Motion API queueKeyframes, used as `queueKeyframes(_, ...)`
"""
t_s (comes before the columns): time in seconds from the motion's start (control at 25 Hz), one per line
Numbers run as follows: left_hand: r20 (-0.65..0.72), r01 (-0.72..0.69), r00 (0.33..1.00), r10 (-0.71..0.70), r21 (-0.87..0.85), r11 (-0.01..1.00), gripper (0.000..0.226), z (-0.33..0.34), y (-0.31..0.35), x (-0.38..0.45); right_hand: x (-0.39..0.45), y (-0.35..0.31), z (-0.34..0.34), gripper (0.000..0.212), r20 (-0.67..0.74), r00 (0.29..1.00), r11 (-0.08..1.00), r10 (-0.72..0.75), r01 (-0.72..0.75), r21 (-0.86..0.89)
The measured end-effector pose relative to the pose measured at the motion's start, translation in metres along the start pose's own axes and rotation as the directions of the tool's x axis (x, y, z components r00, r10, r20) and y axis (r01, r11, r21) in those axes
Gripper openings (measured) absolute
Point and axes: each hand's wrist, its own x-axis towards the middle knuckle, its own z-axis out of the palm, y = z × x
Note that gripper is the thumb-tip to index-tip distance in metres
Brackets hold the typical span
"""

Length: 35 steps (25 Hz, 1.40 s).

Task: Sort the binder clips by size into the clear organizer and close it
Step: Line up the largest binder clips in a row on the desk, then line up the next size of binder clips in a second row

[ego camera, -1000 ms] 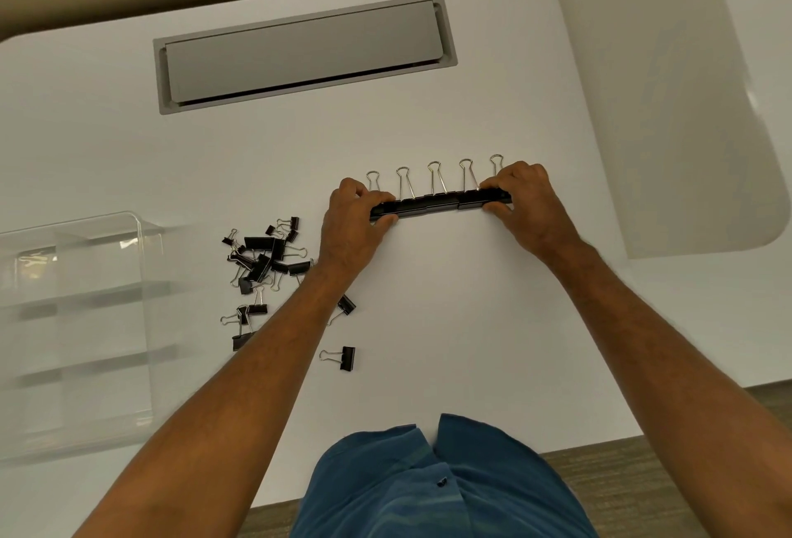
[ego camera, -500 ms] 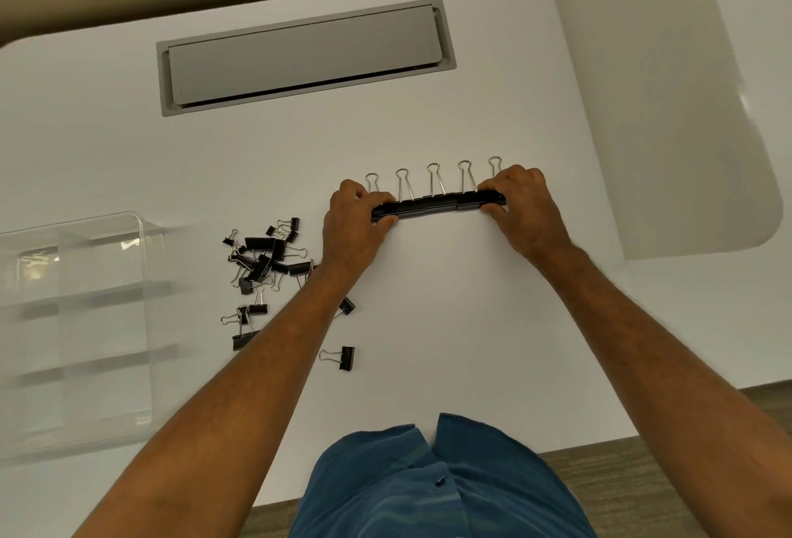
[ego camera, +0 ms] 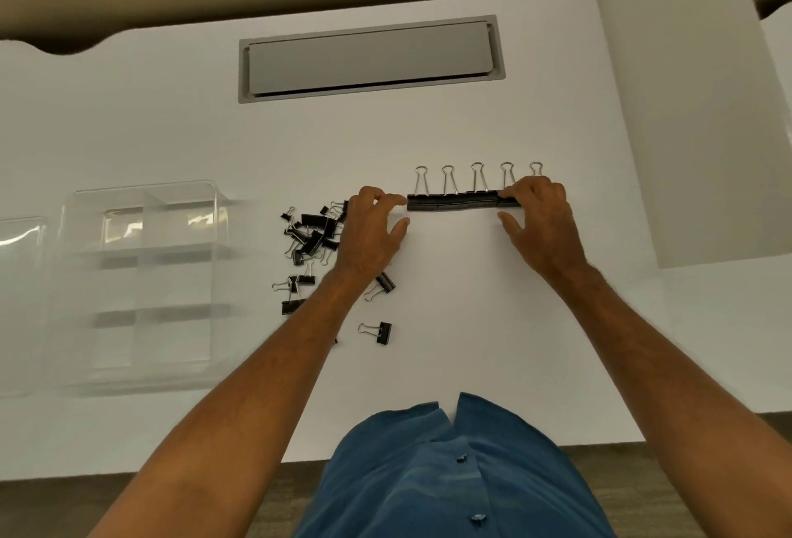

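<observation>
Several large black binder clips (ego camera: 454, 201) lie side by side in a row on the white table, silver handles pointing away from me. My left hand (ego camera: 373, 233) touches the row's left end with bent fingertips, its thumb spread apart below. My right hand (ego camera: 540, 220) covers the row's right end, fingers curled over the last clip and thumb just below it. A loose pile of smaller black clips (ego camera: 313, 237) lies left of my left hand. The clear organizer (ego camera: 141, 280) stands open at the left, its compartments looking empty.
One single clip (ego camera: 379, 332) lies near my left forearm and another (ego camera: 383, 282) shows beside my wrist. The organizer's clear lid (ego camera: 17, 302) lies at the far left. A grey cable hatch (ego camera: 370, 57) is set into the table's far side. A white divider panel (ego camera: 685, 130) stands at the right.
My left thumb has come off the row and spread out, leaving only the fingertips at its end. The row and my right hand stay put. The camera view has shifted left.
</observation>
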Motion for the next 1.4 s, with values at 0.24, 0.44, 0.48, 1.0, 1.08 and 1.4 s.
queueKeyframes(0.24, -0.090, 0.073, 0.993, -0.077, -0.040, 0.997, 0.029, -0.044, -0.044, -0.042, -0.020, -0.063, 0.018, 0.027, 0.060, 0.994, 0.992, -0.091, 0.085, 0.089)
queueKeyframes(0.44, -0.116, 0.158, 0.980, -0.161, -0.037, 0.987, 0.028, -0.077, -0.071, -0.071, -0.032, -0.111, 0.035, 0.027, 0.149, 0.976, 0.982, -0.157, 0.139, 0.127)
queueKeyframes(0.48, -0.115, 0.165, 0.979, -0.168, -0.036, 0.986, 0.028, -0.080, -0.077, -0.076, -0.033, -0.120, 0.037, 0.028, 0.171, 0.972, 0.981, -0.161, 0.139, 0.134)
queueKeyframes(1.0, -0.071, 0.149, 0.986, -0.151, -0.036, 0.988, 0.033, -0.109, -0.113, -0.087, -0.007, -0.225, 0.088, 0.047, 0.296, 0.942, 0.976, -0.156, 0.101, 0.191)
queueKeyframes(1.08, -0.071, 0.141, 0.987, -0.144, -0.033, 0.989, 0.035, -0.111, -0.113, -0.076, 0.001, -0.236, 0.094, 0.047, 0.275, 0.944, 0.975, -0.181, 0.135, 0.179)
queueKeyframes(1.4, -0.010, 0.130, 0.991, -0.130, 0.022, 0.991, 0.035, -0.111, -0.115, -0.045, -0.003, -0.256, 0.122, 0.035, 0.275, 0.909, 0.948, -0.312, 0.316, 0.032)
